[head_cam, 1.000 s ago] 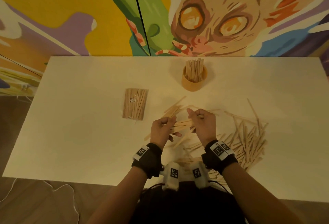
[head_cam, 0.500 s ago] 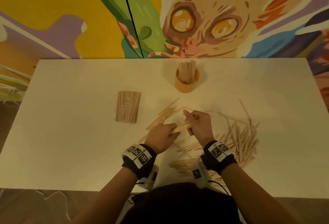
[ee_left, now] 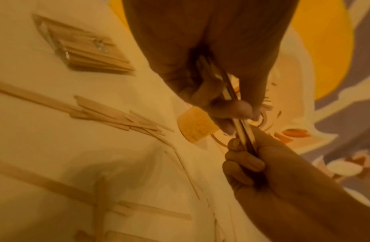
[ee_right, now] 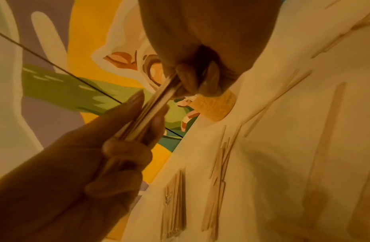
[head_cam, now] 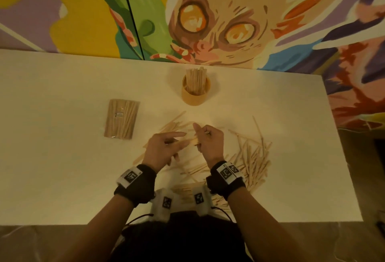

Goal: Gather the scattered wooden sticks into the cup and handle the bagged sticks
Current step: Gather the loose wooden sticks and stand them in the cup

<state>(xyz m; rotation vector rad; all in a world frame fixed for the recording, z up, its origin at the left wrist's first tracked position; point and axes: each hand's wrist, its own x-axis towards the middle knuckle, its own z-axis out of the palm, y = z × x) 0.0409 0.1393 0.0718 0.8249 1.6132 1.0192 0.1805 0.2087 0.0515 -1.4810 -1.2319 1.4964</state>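
Head cam looks down and fwd from above the table (head_cam: pixel 62 168), far enough back to take in both hands, cup (head_cam: pixel 195 93) and mural wall (head_cam: pixel 62 11). L wrist cam sits right behind the left hand (ee_left: pixel 211 57), aimed along the fingers; R wrist cam does the same behind the right hand (ee_right: pixel 204 49). Both wrist views share the held sticks (ee_left: pixel 239 124), cup, bag (ee_left: pixel 82 49) and wall, all seen in the head view too.

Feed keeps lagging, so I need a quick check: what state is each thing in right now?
cup: upright, partly filled with sticks.
bagged sticks: sealed, flat on the table, untouched.
held bundle: off the table, between both hands.
left hand: holds one end.
right hand: grips the other end.
loose sticks: scattered.
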